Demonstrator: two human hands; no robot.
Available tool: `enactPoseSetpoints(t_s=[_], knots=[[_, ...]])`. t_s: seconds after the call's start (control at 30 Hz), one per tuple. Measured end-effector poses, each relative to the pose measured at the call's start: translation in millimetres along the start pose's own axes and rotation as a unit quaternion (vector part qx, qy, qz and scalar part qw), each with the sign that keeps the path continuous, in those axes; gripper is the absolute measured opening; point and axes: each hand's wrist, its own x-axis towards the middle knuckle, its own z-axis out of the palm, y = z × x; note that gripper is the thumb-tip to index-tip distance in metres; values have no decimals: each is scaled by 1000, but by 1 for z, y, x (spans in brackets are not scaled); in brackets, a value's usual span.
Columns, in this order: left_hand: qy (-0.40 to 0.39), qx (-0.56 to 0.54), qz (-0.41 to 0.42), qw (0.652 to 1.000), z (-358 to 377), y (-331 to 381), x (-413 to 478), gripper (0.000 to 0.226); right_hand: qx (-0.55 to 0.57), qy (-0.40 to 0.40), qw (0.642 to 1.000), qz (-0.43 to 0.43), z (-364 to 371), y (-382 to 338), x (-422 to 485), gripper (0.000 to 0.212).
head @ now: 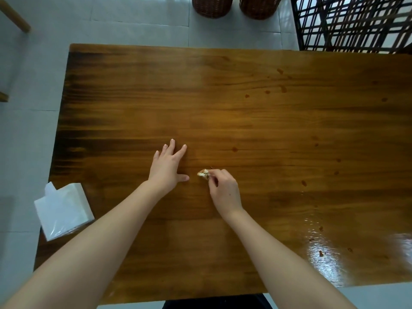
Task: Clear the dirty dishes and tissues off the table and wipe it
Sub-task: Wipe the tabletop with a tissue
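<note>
Tissue [203,174], crumpled small and seemingly brown-stained, pinched by right hand [224,190]; left hand [167,167] spread.

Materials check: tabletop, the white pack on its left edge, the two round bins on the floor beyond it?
Tabletop: looks like wood under glossy varnish; grain streaks, glare patch near right. White pack: paper tissues, apparently in clear plastic film; shiny crinkles at its near end. Round bins: woven wicker or rattan by the ribbed brown weave, possibly synthetic.

no readable text, no labels, no brands, no numbers
</note>
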Motion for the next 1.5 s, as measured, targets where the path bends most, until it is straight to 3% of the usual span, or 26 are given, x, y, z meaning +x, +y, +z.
enactPoseSetpoints(t_s=[0.33, 0.53, 0.77, 0.93, 1.3, 1.5], knots=[[-11, 64, 26, 998, -8, -2, 5, 92, -13, 66, 994, 85, -31, 26, 49, 19], [5, 50, 26, 998, -9, -4, 11, 94, -36, 73, 989, 127, -49, 37, 94, 19], [7, 43, 47, 998, -13, -3, 32, 95, -25, 56, 994, 86, -39, 36, 61, 18], [-18, 59, 70, 996, -21, -1, 55, 115, -16, 53, 998, 41, -35, 42, 48, 17], [-14, 15, 42, 999, -27, 21, 88, 110, -7, 91, 993, 68, -66, 60, 132, 17], [37, -9, 25, 999, -38, 44, 113, 102, -17, 84, 995, 55, -72, 69, 171, 17]])
